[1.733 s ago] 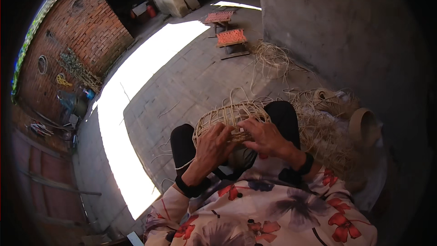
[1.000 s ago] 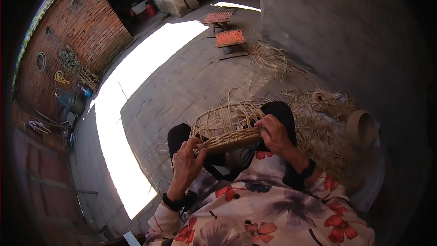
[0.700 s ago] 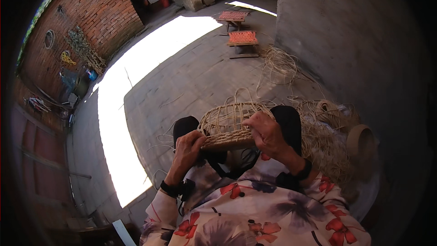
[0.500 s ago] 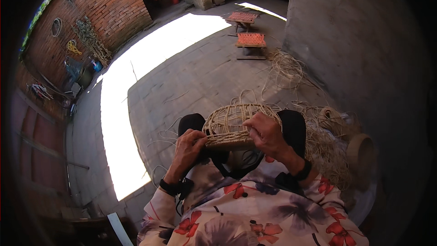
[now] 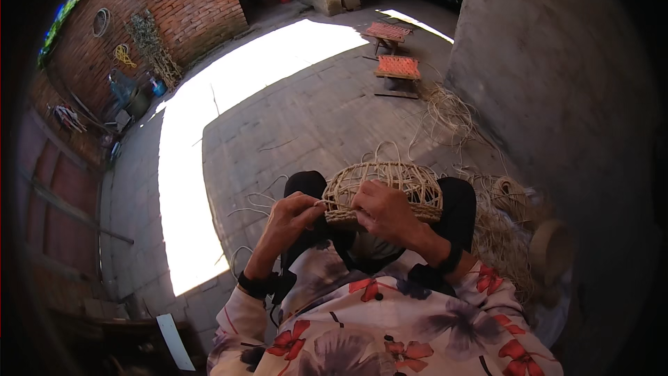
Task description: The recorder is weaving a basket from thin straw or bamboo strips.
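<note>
A half-woven basket point(image 5: 424, 198) of tan cord, with an open lattice and a denser band along its near edge, rests between my knees. At the near left part of that band, my left hand point(image 5: 291, 219) pinches a pale strand of cord point(image 5: 322, 202) with thumb and forefinger. Close beside it, my right hand point(image 5: 384, 210) lies over the near edge with its fingers curled onto the weave. Those fingertips are partly hidden, and what they grip looks like the same cord. Loose cord ends stick out beyond the basket's far and left sides.
Tangled cord point(image 5: 497, 230) lies on the floor at my right, with a cord roll point(image 5: 508, 191) and a round tan container point(image 5: 550, 247). Farther off is another cord heap point(image 5: 449, 111). Two red-topped stools point(image 5: 398, 67) stand ahead. A grey wall point(image 5: 557, 63) rises on the right.
My right hand has moved left along the basket's near edge, closer to my left hand. The basket looks turned a little. The whole view has shifted slightly.
</note>
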A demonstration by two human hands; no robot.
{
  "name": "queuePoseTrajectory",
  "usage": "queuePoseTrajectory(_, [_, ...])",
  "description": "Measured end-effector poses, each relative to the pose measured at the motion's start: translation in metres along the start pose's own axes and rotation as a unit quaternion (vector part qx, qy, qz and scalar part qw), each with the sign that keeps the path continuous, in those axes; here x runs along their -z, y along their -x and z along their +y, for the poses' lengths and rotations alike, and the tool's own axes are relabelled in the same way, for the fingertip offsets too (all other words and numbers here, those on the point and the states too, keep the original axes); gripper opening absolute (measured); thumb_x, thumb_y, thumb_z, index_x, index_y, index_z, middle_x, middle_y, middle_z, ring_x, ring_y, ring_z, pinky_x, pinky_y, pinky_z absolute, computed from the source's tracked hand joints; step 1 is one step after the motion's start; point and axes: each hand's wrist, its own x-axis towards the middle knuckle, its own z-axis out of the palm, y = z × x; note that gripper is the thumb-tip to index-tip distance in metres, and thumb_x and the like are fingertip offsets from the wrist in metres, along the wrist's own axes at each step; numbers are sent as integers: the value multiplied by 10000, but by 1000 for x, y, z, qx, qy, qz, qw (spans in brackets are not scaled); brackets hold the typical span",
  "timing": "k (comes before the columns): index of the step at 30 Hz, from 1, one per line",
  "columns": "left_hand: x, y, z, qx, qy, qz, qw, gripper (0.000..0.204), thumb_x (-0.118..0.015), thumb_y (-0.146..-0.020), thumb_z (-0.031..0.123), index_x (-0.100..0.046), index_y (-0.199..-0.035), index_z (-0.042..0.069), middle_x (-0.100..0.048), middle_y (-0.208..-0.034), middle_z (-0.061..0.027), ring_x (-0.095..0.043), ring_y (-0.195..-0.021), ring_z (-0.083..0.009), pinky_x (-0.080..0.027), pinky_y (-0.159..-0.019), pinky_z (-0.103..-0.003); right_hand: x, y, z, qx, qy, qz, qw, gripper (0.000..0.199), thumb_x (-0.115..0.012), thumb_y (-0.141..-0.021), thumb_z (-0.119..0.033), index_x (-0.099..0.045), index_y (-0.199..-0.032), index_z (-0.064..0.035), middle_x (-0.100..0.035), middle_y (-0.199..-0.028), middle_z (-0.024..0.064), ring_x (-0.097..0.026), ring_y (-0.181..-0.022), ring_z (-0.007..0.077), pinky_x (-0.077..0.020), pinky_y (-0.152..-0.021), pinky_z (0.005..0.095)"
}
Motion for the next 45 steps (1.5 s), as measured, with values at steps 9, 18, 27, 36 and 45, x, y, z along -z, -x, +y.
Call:
queuePoseTrajectory(9, [-48, -39, -8, 16, 180, -20, 983, 116, -671, -892, 70, -645, -971, -11, -671, -795, -43, -664, -717, -116, -546, -664, -245, 22, 10, 2, -129, -182, 76, 972, 111, -702, -811, -45, -613, -868, -13, -554, -819, 80, -567, -669, 167, -444, -580, 304])
queuePoseTrajectory(18, [-83, -46, -7, -57, -310, 143, 938, 261, -704, -755, 212, -641, -974, 84, -669, -727, -167, -674, -639, -249, -537, -648, -350, 13, 20, 10, -139, -199, 78, 967, 133, -721, -824, -73, -642, -920, -26, -540, -811, 49, -546, -670, 121, -436, -602, 273])
queuePoseTrajectory(27, [-50, -35, -38, 34, 68, 85, 993, 273, -649, -752, 65, -573, -1014, 71, -602, -673, -121, -617, -624, -270, -488, -615, -346, 24, 33, 28, -204, -246, 141, 937, 169, -623, -841, -23, -640, -1007, -1, -591, -850, 67, -573, -700, 132, -476, -655, 269])
queuePoseTrajectory(36, [16, -6, -75, 73, -386, 240, 888, 142, -644, -785, 166, -639, -915, 108, -658, -708, -152, -680, -746, -359, -506, -661, -470, 26, 36, 32, -197, -191, 152, 949, 79, -606, -891, -4, -649, -957, 0, -621, -848, 5, -571, -731, 64, -474, -684, 231])
queuePoseTrajectory(45, [82, 19, -106, 221, 82, 120, 964, 325, -783, -835, 321, -557, -703, 130, -420, -588, 72, -344, -466, -35, -230, -414, -217, 25, 47, 44, -233, -226, 166, 931, 108, -598, -851, 16, -649, -946, 11, -601, -812, 40, -567, -708, 77, -470, -663, 244])
